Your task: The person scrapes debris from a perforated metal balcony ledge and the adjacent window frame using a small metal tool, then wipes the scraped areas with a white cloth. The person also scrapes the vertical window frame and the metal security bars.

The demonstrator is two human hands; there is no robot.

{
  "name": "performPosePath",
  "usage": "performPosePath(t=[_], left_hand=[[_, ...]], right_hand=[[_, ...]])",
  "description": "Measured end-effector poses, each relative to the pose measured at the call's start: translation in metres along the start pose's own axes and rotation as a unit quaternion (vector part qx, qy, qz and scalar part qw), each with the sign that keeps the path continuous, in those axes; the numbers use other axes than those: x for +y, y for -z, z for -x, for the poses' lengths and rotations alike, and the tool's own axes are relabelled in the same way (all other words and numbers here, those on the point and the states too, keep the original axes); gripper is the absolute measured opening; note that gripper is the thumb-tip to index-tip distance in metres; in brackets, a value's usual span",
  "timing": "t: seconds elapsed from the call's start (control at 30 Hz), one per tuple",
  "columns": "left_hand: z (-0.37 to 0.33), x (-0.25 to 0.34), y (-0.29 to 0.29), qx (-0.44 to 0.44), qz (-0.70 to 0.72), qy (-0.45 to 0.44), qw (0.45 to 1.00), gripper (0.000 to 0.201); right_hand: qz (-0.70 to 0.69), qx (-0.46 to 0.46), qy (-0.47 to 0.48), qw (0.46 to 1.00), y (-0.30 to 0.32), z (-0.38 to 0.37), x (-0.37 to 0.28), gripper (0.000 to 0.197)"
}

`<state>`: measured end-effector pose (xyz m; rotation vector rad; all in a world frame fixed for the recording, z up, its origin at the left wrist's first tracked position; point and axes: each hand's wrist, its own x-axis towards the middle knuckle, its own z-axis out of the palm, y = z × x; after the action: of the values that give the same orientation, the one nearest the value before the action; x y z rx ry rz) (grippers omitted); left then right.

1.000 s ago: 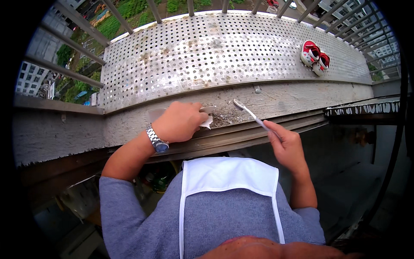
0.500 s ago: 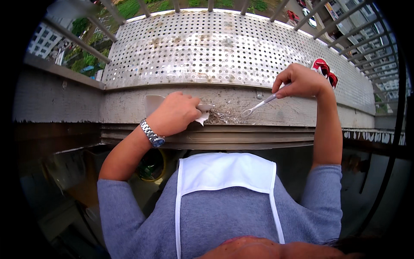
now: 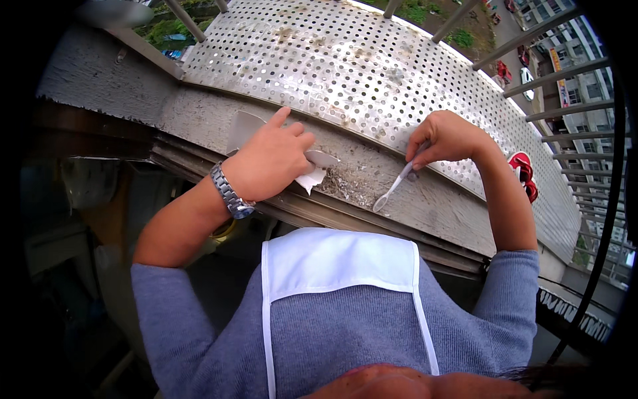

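My left hand (image 3: 272, 156), with a steel watch on its wrist, is closed on a bent piece of white card (image 3: 244, 130). One finger stretches toward the perforated metal, and a torn white edge sticks out below the fingers. Across from it, my right hand (image 3: 444, 139) pinches the thin handle of a small pale spoon (image 3: 399, 181). The spoon slants down, its oval tip at the right edge of a heap of crumbly debris (image 3: 349, 183) with white flecks. This debris lies on the grey concrete ledge (image 3: 425, 203) between my hands.
Beyond the ledge stretches a perforated metal sheet (image 3: 299, 60), bounded by railing bars (image 3: 558, 33). Red shoes (image 3: 523, 174) stand on it at the right. Window tracks (image 3: 319, 216) run along the ledge's near side. Buildings and parked cars show far below.
The view has turned, so the ledge now slopes down to the right. My left index finger has lifted away from the card. The spoon is held more steeply, its tip still by the debris.
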<state>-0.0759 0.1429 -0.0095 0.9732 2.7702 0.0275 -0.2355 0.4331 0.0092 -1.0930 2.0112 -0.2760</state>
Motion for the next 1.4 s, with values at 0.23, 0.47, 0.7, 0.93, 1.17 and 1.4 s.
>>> performPosePath(t=[0.23,0.47,0.7,0.93,1.17,1.4], left_hand=[[0.001,-0.019,0.003,-0.007,0.046,-0.036,0.998,0.020],[0.002,-0.015,-0.002,0.032,0.006,-0.048,0.998,0.016],[-0.002,-0.012,0.005,-0.014,0.000,-0.032,0.999,0.015],[0.002,-0.015,-0.001,0.014,0.001,-0.043,0.999,0.013],[0.003,-0.016,-0.006,0.044,0.011,-0.047,0.998,0.013],[0.004,-0.017,-0.009,0.061,0.012,-0.049,0.997,0.011]], right_hand=[[-0.035,0.047,0.067,0.996,-0.003,-0.022,0.008,0.018],[-0.053,0.075,0.070,0.993,-0.008,-0.028,0.003,0.018],[-0.038,0.142,0.118,0.982,-0.016,-0.041,-0.002,0.015],[-0.030,0.188,0.124,0.974,-0.005,-0.034,-0.008,0.013],[-0.019,0.233,0.163,0.959,-0.016,-0.034,-0.026,0.012],[-0.002,0.223,0.149,0.963,-0.019,0.001,-0.019,0.012]])
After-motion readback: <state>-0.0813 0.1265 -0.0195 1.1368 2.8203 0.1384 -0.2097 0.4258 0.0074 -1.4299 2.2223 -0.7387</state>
